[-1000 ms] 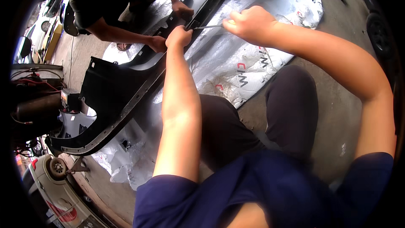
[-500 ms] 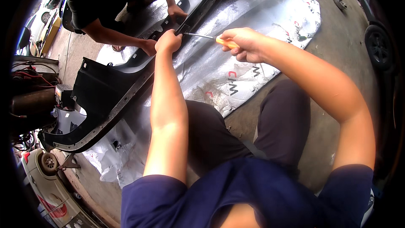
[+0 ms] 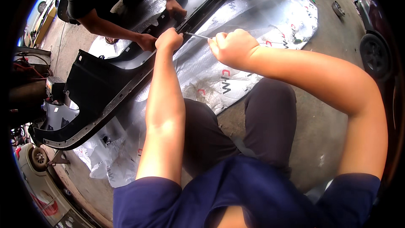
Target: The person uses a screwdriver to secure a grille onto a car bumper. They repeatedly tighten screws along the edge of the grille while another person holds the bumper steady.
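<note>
A long black car bumper [image 3: 99,80] lies slantwise from the lower left to the top. My left hand [image 3: 168,40] is closed on its near edge, around the middle of its length. In my right hand [image 3: 234,50] is a screwdriver [image 3: 197,36], whose handle is hidden inside the fist. Its metal shaft points left, and the tip meets the bumper's edge just beside my left fingers. Across from me, a co-worker's hands [image 3: 176,8] hold the bumper's far side.
Silvery wrapping sheet [image 3: 253,25] is spread on the concrete floor under the bumper. A crouching person in dark clothes [image 3: 103,0] is at the top left. A parked car's wheel [image 3: 374,55] stands at the right, and a light-coloured vehicle [image 3: 46,185] at the lower left.
My right hand has rolled over, knuckles now up, covering the screwdriver's orange handle that showed before. My left hand keeps its place on the bumper. The whole view has shifted slightly.
</note>
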`<state>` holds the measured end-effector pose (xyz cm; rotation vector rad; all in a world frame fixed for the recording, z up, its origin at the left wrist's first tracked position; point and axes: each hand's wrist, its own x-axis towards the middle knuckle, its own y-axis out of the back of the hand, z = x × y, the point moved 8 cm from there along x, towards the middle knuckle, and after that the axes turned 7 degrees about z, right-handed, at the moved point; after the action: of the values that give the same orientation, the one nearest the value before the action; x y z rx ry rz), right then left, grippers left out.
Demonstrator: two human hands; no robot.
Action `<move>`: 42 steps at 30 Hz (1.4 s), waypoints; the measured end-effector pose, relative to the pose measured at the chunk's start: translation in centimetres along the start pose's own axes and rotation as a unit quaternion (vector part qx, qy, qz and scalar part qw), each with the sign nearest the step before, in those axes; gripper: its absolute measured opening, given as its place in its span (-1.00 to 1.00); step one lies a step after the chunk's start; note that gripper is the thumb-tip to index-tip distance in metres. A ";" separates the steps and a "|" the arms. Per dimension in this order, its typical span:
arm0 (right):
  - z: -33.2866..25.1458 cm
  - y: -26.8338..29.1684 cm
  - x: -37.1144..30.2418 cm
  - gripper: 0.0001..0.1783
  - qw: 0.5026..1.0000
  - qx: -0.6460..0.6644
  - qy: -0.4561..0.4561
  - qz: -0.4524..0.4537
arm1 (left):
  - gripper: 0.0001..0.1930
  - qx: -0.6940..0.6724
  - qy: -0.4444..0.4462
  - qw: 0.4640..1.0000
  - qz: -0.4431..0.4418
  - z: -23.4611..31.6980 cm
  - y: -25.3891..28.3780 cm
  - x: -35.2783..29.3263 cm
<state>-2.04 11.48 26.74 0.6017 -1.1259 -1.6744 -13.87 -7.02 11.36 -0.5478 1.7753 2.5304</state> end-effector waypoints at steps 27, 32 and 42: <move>2.3 0.0 0.1 -0.59 0.999 0.049 -0.001 -0.015 | -0.50 -0.036 -0.009 0.999 -0.004 -0.4 0.5 -0.9; 4.1 -3.2 -0.7 -0.62 0.862 0.350 -0.347 -0.119 | -0.56 -0.058 -0.010 0.997 -0.040 -0.2 -1.3 -0.3; 5.8 -0.8 -2.3 -0.72 0.795 0.428 -0.427 0.035 | -0.55 -0.059 -0.026 0.998 -0.005 0.0 -0.8 -0.6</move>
<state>-6.16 15.92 28.32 0.2867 -2.5983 -1.2880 -13.12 -6.60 10.81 -0.4860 1.6112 2.6304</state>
